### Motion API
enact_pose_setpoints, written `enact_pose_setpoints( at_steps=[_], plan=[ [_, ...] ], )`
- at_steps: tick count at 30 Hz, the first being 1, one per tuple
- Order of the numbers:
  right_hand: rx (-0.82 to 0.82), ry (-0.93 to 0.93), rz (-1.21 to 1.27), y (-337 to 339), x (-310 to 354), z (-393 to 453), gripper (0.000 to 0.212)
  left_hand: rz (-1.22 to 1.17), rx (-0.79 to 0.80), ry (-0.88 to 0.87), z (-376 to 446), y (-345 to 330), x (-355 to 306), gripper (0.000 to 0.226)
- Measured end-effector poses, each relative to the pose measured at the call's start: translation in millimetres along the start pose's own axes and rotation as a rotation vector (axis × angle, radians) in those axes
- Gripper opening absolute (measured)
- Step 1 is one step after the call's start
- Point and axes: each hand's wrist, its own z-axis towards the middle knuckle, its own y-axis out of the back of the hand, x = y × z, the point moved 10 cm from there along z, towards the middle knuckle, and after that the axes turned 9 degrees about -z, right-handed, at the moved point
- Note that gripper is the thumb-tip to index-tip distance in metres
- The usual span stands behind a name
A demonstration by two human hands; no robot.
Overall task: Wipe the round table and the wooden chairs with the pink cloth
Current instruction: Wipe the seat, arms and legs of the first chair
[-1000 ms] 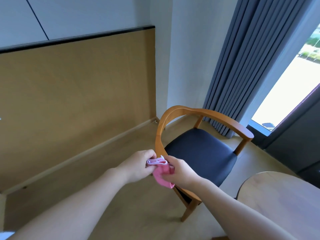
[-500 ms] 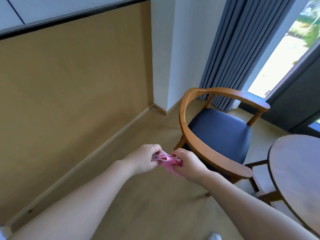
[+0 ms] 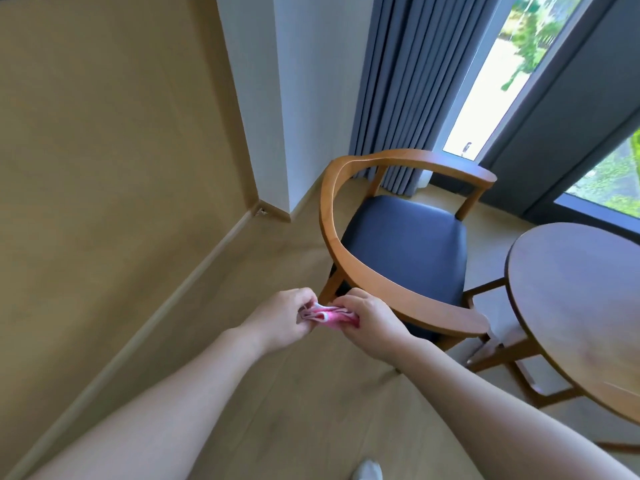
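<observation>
Here I hold the pink cloth (image 3: 327, 316) bunched between both hands, my left hand (image 3: 284, 318) pinching its folded end and my right hand (image 3: 372, 315) curled round the other side. The cloth hangs above the floor (image 3: 277, 393), just beside the wooden chair (image 3: 374, 282) with its dark seat. The round table (image 3: 575, 306) stands to my right.

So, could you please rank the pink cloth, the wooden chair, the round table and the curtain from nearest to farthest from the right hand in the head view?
From the right hand:
1. Pink cloth, pinched in it, shared with the left hand.
2. Wooden chair, its curved rail just beyond the knuckles.
3. Round table, off to the right.
4. Curtain, behind the chair by the window.
</observation>
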Motion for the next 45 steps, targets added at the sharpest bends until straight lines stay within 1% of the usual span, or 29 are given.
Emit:
enact_pose_setpoints(
  at_steps=[5,7,11,13,15,17,19,22,26,29,32,36,40,43,45],
  plan=[
    [-0.012,-0.05,-0.062,-27.0,-21.0,30.6,0.019,-0.026,0.016,-0.045,36.9,-3.7,39.4,0.012],
    [-0.045,-0.048,-0.126,-41.5,-26.7,48.1,0.017,-0.025,0.021,-0.07,53.6,-3.9,63.3,0.013],
    [-0.141,-0.003,-0.309,-71.2,-38.4,82.9,0.021,-0.032,0.043,-0.154,89.9,-12.4,114.2,0.013],
    [-0.151,0.063,-0.462,-89.2,-42.6,94.7,0.024,-0.004,0.053,-0.203,102.5,-21.6,139.0,0.013],
    [-0.159,0.156,-0.654,-108.6,-45.1,101.9,0.032,0.052,0.04,-0.241,110.6,-31.6,166.9,0.016],
    [-0.186,0.263,-0.828,-123.5,-48.0,106.0,0.042,0.081,0.008,-0.262,119.4,-41.4,195.2,0.02],
    [-0.209,0.326,-1.019,-133.8,-57.3,112.8,0.047,0.083,-0.054,-0.298,128.8,-51.7,220.4,0.02],
    [-0.215,0.301,-1.335,-143.7,-76.6,128.1,0.048,0.147,-0.133,-0.399,144.7,-70.8,246.9,0.024],
    [-0.248,0.204,-1.604,-150.4,-95.9,148.4,0.049,0.392,-0.179,-0.563,164.5,-93.5,261.5,0.036],
    [-0.301,0.112,-1.657,-154.5,-104.2,162.7,0.052,0.496,-0.193,-0.622,170.7,-104.4,264.9,0.044],
    [-0.287,0.069,-1.648,-157.3,-107.2,172.8,0.057,0.451,-0.227,-0.666,165.5,-114.4,264.2,0.049],
    [-0.269,0.13,-1.687,-155.4,-113.1,157.5,0.059,0.346,-0.254,-0.757,151.4,-132.3,268.8,0.048],
    [-0.254,0.181,-1.69,-152.5,-128.1,119.2,0.06,0.266,-0.243,-0.787,145.7,-166.1,278.0,0.048],
    [-0.292,0.237,-1.673,-152.5,-134.3,89.6,0.06,0.274,-0.28,-0.824,140.9,-192.3,273.3,0.047],
    [-0.33,0.301,-1.682,-152.4,-138.3,68.1,0.057,0.225,-0.229,-0.827,143.5,-211.2,270.2,0.047]
  ],
)
